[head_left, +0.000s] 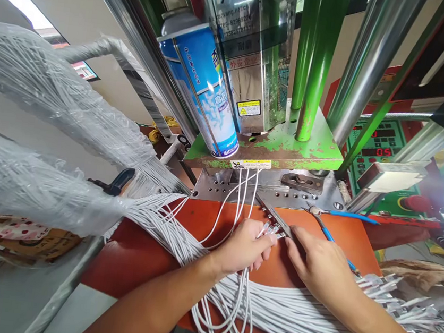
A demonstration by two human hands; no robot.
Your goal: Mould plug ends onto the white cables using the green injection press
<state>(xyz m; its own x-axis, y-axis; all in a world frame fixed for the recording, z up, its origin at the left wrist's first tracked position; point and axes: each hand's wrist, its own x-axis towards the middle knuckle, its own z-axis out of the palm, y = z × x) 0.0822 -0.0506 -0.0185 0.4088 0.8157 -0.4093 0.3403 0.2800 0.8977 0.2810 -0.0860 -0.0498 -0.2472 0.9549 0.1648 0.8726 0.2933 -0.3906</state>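
Note:
My left hand (pixel 243 246) is closed around the ends of several white cables, whose clear plug connectors (pixel 271 230) stick out past the thumb. The cables' loops (pixel 244 308) hang below that hand. My right hand (pixel 316 257) grips the near end of a narrow dark metal bar (pixel 275 212) with small blocks along it, between thumb and fingers. The bar slants up-left, right beside the connectors. Whether the connectors touch it, I cannot tell. Other white cables (pixel 245 190) run from under the press toward my left hand.
A green press plate (pixel 307 154) carries a blue spray can (pixel 203 84). Blue-handled cutters (pixel 329 233) lie to the right on the orange bench (pixel 358 241). A thick white cable bundle (pixel 286 305) crosses the front. At right is a control panel (pixel 380 147) with a red button (pixel 416 204).

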